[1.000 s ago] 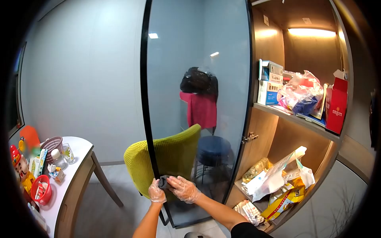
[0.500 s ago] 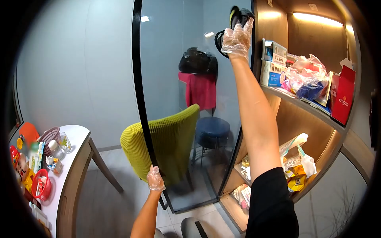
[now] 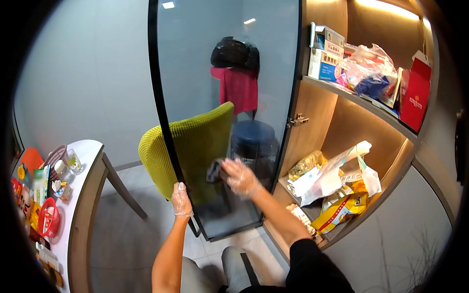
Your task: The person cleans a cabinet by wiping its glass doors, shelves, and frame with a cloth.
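A tall glass cabinet door point(image 3: 195, 58) with a black frame stands swung out in front of me. My left hand point(image 3: 182, 201), in a clear plastic glove, is closed around the lower part of its outer frame edge. My right hand point(image 3: 239, 178), gloved the same way, holds a dark cloth point(image 3: 214, 171) at the lower middle of the glass. The cloth is blurred, and its far side cannot be made out. Behind the door are a yellow-green chair point(image 3: 152, 146) and a dark blue stool point(image 3: 252, 134).
On the right, a lit cabinet shelf point(image 3: 361, 100) carries boxes, a plastic bag and a red box point(image 3: 415, 93). Lower shelves hold paper bags and a yellow packet point(image 3: 344, 210). At left, a white table point(image 3: 90, 146) bears a red basket point(image 3: 54, 227), jars and bottles.
My right hand has come down with the cloth from the top right corner of the glass to its lower middle. My left hand keeps its grip on the frame. The view has tilted down slightly.
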The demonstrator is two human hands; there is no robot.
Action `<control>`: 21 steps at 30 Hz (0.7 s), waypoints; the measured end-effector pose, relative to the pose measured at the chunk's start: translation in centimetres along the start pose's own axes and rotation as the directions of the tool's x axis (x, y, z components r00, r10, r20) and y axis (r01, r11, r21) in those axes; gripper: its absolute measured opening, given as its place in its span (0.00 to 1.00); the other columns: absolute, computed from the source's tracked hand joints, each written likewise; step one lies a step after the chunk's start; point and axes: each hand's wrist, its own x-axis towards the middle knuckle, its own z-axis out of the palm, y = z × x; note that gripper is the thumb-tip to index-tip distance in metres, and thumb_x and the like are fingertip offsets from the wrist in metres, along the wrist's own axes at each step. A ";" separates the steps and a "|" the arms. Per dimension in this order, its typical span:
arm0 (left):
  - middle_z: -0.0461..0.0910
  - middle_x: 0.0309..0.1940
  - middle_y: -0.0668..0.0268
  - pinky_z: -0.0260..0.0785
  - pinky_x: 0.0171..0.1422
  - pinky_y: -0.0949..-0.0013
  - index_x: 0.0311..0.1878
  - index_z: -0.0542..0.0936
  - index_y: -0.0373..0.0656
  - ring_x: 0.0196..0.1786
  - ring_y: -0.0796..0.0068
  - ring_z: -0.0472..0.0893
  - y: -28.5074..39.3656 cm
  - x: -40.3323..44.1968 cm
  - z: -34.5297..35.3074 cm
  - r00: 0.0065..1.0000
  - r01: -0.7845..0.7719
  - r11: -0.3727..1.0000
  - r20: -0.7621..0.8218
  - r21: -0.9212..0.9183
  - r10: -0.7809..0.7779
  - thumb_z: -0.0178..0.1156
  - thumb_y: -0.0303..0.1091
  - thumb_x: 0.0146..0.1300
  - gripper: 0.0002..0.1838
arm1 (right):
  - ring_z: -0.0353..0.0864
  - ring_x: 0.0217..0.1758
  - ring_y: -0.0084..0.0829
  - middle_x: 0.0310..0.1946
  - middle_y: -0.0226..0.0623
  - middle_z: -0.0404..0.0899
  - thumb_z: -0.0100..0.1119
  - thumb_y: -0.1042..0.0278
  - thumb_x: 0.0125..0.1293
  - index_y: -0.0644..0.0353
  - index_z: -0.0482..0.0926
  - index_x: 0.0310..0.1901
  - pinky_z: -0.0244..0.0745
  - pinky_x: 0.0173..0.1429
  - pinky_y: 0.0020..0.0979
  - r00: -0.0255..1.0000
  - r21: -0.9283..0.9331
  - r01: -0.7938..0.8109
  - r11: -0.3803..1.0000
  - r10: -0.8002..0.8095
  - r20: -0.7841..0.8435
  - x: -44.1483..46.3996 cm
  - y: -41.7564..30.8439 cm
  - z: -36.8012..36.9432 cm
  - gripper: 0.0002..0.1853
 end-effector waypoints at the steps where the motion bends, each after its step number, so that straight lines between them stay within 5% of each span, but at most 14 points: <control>1: 0.84 0.46 0.49 0.72 0.59 0.55 0.59 0.79 0.30 0.50 0.55 0.81 0.2 0.0 -0.5 0.999 0.015 0.999 0.047 0.029 -0.016 0.50 0.53 0.83 0.29 | 0.74 0.78 0.49 0.75 0.48 0.74 0.67 0.69 0.59 0.57 0.90 0.50 0.64 0.83 0.56 0.998 0.070 0.063 0.996 -0.061 -0.030 2.4 2.8 -1.2 0.17; 5: 0.82 0.60 0.48 0.68 0.73 0.59 0.66 0.78 0.31 0.66 0.54 0.80 -0.8 0.4 -1.3 0.998 0.017 0.999 0.063 0.030 -0.019 0.49 0.53 0.84 0.30 | 0.72 0.78 0.57 0.74 0.56 0.74 0.63 0.68 0.55 0.67 0.89 0.46 0.61 0.85 0.58 0.948 -0.255 0.073 0.964 -0.147 -0.282 15.9 14.8 -10.3 0.18; 7: 0.82 0.61 0.52 0.68 0.72 0.58 0.66 0.77 0.30 0.65 0.57 0.79 -1.7 0.6 -0.8 1.000 0.014 0.998 0.003 -0.054 -0.014 0.50 0.54 0.83 0.31 | 0.67 0.82 0.54 0.74 0.58 0.73 0.63 0.67 0.57 0.65 0.87 0.58 0.58 0.87 0.48 0.956 -0.484 -0.104 0.869 -0.046 -0.288 19.3 20.6 -14.4 0.26; 9: 0.83 0.61 0.55 0.68 0.71 0.58 0.65 0.78 0.33 0.64 0.60 0.79 -2.8 1.2 -1.1 0.996 0.091 0.985 0.039 -0.145 -0.086 0.51 0.54 0.83 0.30 | 0.66 0.81 0.55 0.78 0.58 0.65 0.63 0.67 0.59 0.53 0.84 0.67 0.61 0.85 0.49 0.883 -0.325 -0.337 0.884 0.177 -0.434 21.3 23.0 -17.3 0.31; 13: 0.83 0.58 0.62 0.69 0.67 0.60 0.64 0.80 0.41 0.61 0.66 0.80 -0.5 0.9 -1.6 0.910 0.413 0.747 0.200 -0.521 -0.363 0.51 0.59 0.82 0.29 | 0.66 0.80 0.60 0.79 0.60 0.64 0.63 0.69 0.58 0.59 0.82 0.68 0.64 0.83 0.50 0.842 -0.351 -0.379 0.856 0.162 -0.514 21.0 22.7 -16.9 0.32; 17: 0.83 0.59 0.65 0.66 0.62 0.59 0.66 0.79 0.47 0.61 0.68 0.79 3.1 -0.6 -2.7 0.913 0.408 0.797 0.178 -0.446 -0.368 0.48 0.68 0.79 0.34 | 0.63 0.82 0.60 0.80 0.61 0.62 0.58 0.74 0.56 0.61 0.79 0.71 0.61 0.85 0.49 0.815 -0.184 -0.441 0.878 0.305 -0.493 14.7 16.9 -12.1 0.36; 21: 0.78 0.68 0.62 0.63 0.72 0.52 0.72 0.75 0.47 0.71 0.63 0.74 -0.1 0.0 -1.6 0.895 0.437 0.805 0.101 -0.401 -0.435 0.48 0.69 0.79 0.37 | 0.62 0.80 0.71 0.78 0.68 0.62 0.62 0.75 0.54 0.62 0.84 0.62 0.62 0.82 0.62 0.823 -0.141 -0.495 0.857 0.411 -0.391 -0.8 8.3 -1.9 0.30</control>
